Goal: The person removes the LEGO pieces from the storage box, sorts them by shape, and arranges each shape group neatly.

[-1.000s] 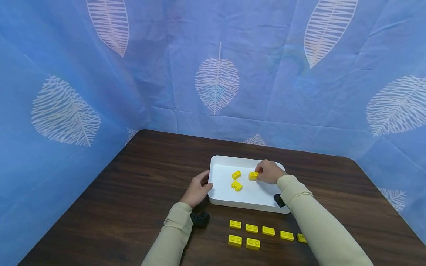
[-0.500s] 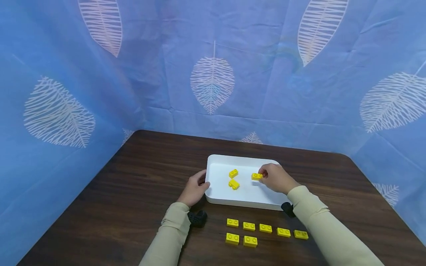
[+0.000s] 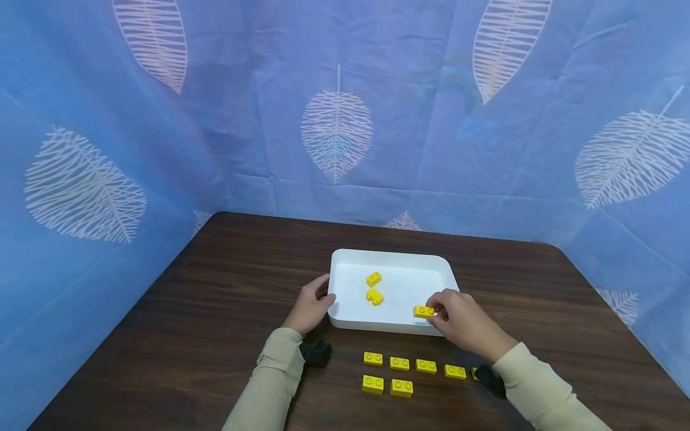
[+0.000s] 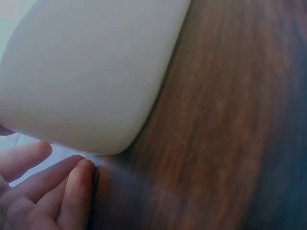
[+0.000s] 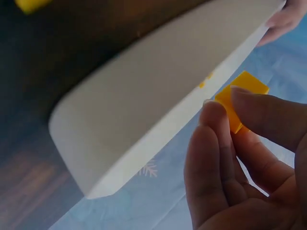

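My right hand pinches a yellow toy brick with two studs between thumb and fingers, over the front right part of a white tray. In the right wrist view the pinched brick shows above the tray's rim. My left hand holds the tray's left side, its thumb at the rim and the other fingers along the outer wall. Two more yellow bricks lie inside the tray, a rear one and a front one.
In front of the tray, yellow bricks lie in two rows on the dark wooden table: several in the rear row, two in the front row. The right wrist camera partly covers the rightmost brick. A blue leaf-patterned cloth surrounds the table.
My right hand has lifted the yellow brick from the tray floor and carried it toward the tray's front right. The left hand stays at the tray's left side.
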